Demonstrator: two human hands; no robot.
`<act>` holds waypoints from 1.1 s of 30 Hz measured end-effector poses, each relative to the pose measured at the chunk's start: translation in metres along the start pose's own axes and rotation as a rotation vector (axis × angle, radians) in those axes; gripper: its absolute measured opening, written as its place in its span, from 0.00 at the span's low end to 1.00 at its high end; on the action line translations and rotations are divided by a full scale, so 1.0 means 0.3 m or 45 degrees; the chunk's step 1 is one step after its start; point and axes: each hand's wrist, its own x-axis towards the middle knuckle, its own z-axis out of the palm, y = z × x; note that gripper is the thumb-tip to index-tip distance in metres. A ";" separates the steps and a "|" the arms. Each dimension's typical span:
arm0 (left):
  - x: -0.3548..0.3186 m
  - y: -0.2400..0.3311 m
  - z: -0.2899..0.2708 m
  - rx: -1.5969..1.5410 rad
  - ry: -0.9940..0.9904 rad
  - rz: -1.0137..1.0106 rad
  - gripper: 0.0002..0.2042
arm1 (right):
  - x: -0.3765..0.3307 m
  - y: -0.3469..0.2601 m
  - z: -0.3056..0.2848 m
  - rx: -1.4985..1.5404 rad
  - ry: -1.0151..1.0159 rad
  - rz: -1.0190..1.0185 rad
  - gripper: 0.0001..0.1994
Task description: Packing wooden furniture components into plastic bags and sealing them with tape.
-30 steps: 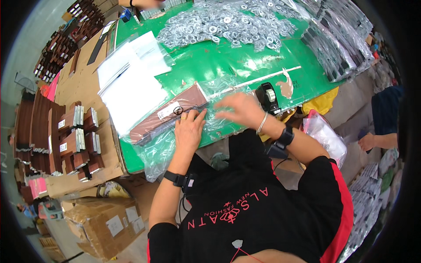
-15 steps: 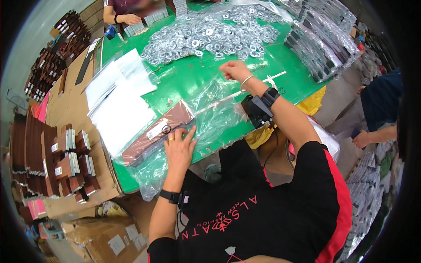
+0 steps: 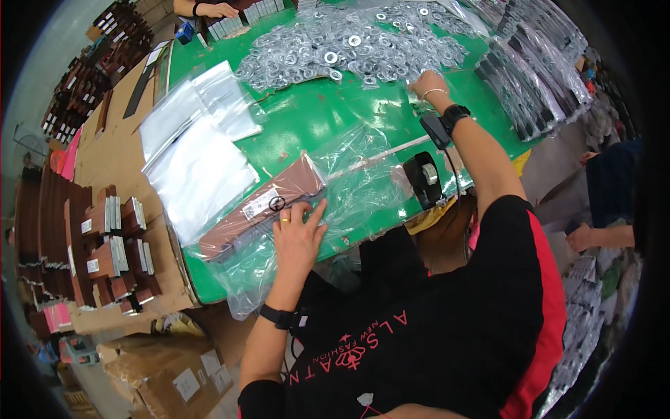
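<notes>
The left hand lies flat, fingers spread, palm down on a clear plastic bag that covers the near edge of the green table. It grips nothing; it just presses the bag and the long brown flat item inside it, which runs from near left up toward the middle of the table, a white label with a round mark on its top face.

The right hand is stretched to the far side, fingers curled down at the near edge of a big heap of small clear packets with metal rings. Whether it has a packet pinched I cannot tell. A black watch sits on that wrist.

Just right of the bag stands a black tape dispenser. To the left lies a stack of empty clear bags. Far right, rows of dark packed items are stacked. Another person's hand shows at the far edge.
</notes>
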 end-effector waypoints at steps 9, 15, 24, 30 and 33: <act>-0.021 0.004 -0.001 0.056 0.029 0.003 0.26 | -0.481 -0.058 -0.124 0.809 -0.424 -0.688 0.08; -0.037 0.028 0.014 0.089 0.122 0.035 0.32 | -0.581 -0.135 -0.029 1.017 -1.110 -0.578 0.10; 0.063 0.238 -0.002 -0.007 0.231 0.040 0.40 | -0.614 -0.264 0.056 1.015 -1.459 -0.778 0.10; 0.100 0.261 0.116 0.015 0.512 0.121 0.36 | -0.594 -0.316 0.109 0.762 -1.576 -0.924 0.08; 0.096 0.280 0.086 -0.027 0.541 0.194 0.35 | -0.616 -0.355 0.071 0.632 -1.708 -1.072 0.08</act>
